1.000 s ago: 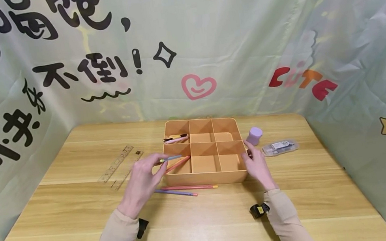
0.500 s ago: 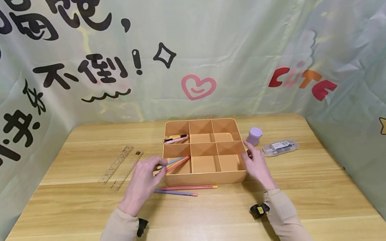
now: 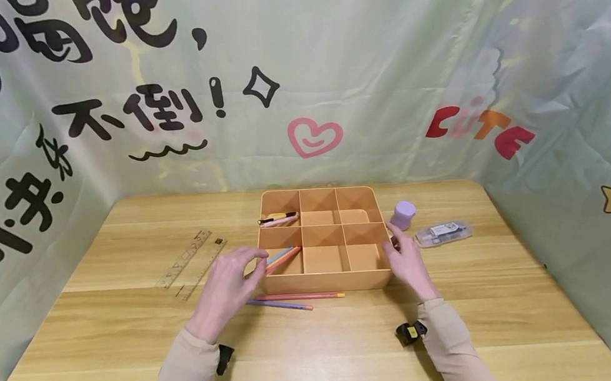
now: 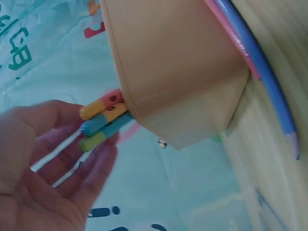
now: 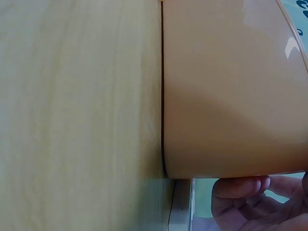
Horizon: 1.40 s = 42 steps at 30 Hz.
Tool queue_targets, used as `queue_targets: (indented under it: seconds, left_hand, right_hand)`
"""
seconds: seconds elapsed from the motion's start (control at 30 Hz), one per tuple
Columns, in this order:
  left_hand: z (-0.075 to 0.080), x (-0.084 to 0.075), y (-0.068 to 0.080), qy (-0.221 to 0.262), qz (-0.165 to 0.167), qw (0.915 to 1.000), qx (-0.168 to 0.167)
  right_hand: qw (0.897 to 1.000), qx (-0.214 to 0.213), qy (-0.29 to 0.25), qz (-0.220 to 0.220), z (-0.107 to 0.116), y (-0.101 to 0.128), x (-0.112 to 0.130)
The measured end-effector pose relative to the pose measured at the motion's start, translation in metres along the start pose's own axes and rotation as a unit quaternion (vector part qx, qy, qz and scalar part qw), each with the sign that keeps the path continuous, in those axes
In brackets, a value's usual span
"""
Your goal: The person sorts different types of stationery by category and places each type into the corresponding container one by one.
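Two hands work at an orange organizer [image 3: 328,279] on a wooden table [image 3: 102,339] ringed by printed cloth. Left hand [image 3: 225,287], fingers relaxed apart, touches pencil ends [image 4: 98,126] in its near-left compartment. Right hand [image 3: 408,262] rests against the right wall; its grip is hidden.

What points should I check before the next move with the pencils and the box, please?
1. Left hand at the pencil ends: ok; its fingertips are at the pencils sticking out of the near-left compartment. Whether it pinches them: cannot tell.
2. Pencils inside the compartment: ok; they lean over the left wall of the box.
3. Right hand steadying the box: ok; it rests against the right wall.
4. Two pencils on the table reachable: ok; they lie just in front of the box, uncovered.
5. Rulers out of the way: ok; they lie apart, left of the box.
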<state>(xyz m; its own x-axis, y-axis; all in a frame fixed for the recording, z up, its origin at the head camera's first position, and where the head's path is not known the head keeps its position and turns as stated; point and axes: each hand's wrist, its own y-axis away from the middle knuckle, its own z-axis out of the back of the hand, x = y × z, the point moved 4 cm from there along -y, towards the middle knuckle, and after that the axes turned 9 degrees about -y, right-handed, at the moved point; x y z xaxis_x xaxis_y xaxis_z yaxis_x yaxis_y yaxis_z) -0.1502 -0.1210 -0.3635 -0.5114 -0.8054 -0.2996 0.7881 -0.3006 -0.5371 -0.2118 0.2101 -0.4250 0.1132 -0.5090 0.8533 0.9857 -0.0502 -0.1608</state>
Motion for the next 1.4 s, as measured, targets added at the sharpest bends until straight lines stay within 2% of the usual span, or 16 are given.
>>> queue_targets:
  seconds: [0.13,0.23,0.3,0.37,0.5,0.57,0.7,0.97,1.2,1.4]
  left_hand:
    - [0.006,-0.018,-0.001,0.012,-0.079,0.9967,-0.015]
    - [0.007,-0.033,0.001,0.022,-0.138,0.9900,0.017]
    - [0.005,-0.041,0.003,0.033,-0.165,0.9837,0.064]
    - [0.001,-0.047,0.007,0.044,-0.175,0.9739,0.138]
    - [-0.011,-0.053,0.014,0.058,-0.159,0.9504,0.261]
    - [-0.017,-0.053,0.017,0.057,-0.150,0.9447,0.286]
    - [-0.026,-0.048,0.020,0.034,-0.142,0.9450,0.293]
    - [-0.037,-0.042,0.023,-0.040,-0.127,0.9569,0.258]
    - [-0.042,-0.033,0.028,-0.047,-0.111,0.9598,0.253]
    - [-0.044,-0.028,0.031,-0.052,-0.116,0.9627,0.239]
  right_hand:
    - [1.000,-0.002,0.000,0.002,0.000,0.000,0.000]
    - [1.000,-0.004,0.000,0.003,0.000,0.000,0.000]
    - [1.000,-0.004,-0.001,0.001,0.000,0.000,0.000]
    - [1.000,-0.004,-0.002,0.000,0.000,0.000,0.000]
    - [1.000,-0.004,-0.003,0.002,0.000,0.000,-0.001]
    - [1.000,-0.004,-0.001,0.003,0.000,0.000,-0.001]
    - [1.000,-0.004,-0.002,0.004,-0.001,0.001,-0.002]
    - [1.000,-0.010,-0.003,0.015,0.000,0.001,-0.001]
    - [1.000,-0.006,-0.009,0.011,0.000,0.000,-0.001]
    - [1.000,-0.004,-0.011,0.014,-0.001,-0.001,-0.002]
